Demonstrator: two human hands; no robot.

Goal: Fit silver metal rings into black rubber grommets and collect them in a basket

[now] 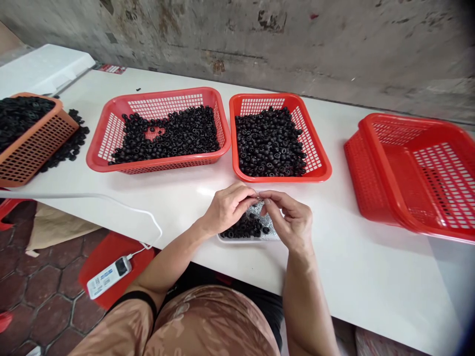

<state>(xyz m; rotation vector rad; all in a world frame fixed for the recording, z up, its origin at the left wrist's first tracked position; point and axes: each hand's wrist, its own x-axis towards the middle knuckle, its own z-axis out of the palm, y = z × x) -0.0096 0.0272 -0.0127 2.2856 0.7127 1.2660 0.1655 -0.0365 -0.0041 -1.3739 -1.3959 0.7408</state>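
Pinching a tiny silvery piece (258, 199) from both sides, the left hand (226, 208) and right hand (291, 221) sit close together, fingers curled narrow, fingertips meeting at it; the piece is mostly hidden by the fingers and too small to make out. Just under the hands lies a shallow white tray (249, 239) lined with crinkled silver foil (265, 222), holding a small heap of black rubber rings (243, 227), partly hidden behind the hands. All this stands on a long white tabletop (345, 267). Left of the left forearm, below the table edge, a white plastic device (109, 277) with a white cable (148, 238) lies on a red stool top (107, 262); its label has blue print, unreadable at this blur. Ahead of the hands, a red mesh plastic basket (315, 170) holds a mound of black rings, and another red mesh basket (166, 167) to its left holds more. To the right, two stacked red mesh baskets (408, 198) sit tilted, cut off by the frame edge. Far left, a tilted orange mesh basket (37, 155), also cut off, holds black rings, with more spilled beside it (70, 143). A stained concrete wall (237, 39) runs behind the table.
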